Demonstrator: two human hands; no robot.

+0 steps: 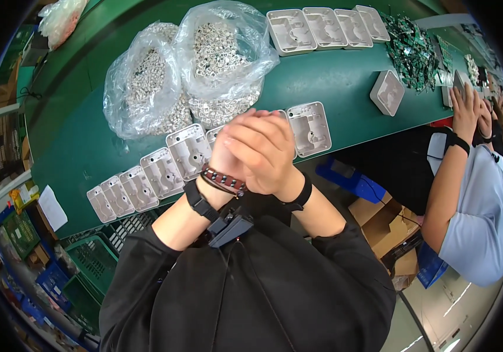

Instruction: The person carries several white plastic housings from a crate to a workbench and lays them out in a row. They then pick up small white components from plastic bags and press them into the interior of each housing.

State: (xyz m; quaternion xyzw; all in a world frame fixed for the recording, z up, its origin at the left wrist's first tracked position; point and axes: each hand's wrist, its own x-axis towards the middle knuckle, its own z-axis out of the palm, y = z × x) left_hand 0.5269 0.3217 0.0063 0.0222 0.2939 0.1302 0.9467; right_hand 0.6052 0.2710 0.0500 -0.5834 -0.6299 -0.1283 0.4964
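My two hands are together over the front row of grey-white plastic housings. My right hand (pixel 263 149) lies on top, its fingers curled round my left hand (pixel 223 157). Most of the left fingers are hidden beneath it, and I cannot see anything between the palms. Behind the hands, partly covered by them, is a row of open housings; one housing (pixel 188 151) stands just left of my left hand and another housing (pixel 310 129) just right of my right hand. Beyond are two clear plastic bags, a left bag (pixel 146 79) and a right bag (pixel 222 53), full of small white parts.
More housings (pixel 291 32) line the far side of the green table (pixel 333 79). A single housing (pixel 387 92) stands tilted near a heap of green circuit boards (pixel 410 53). At right, a co-worker's hand (pixel 466 105) reaches over the table. Cardboard boxes (pixel 389 223) sit below.
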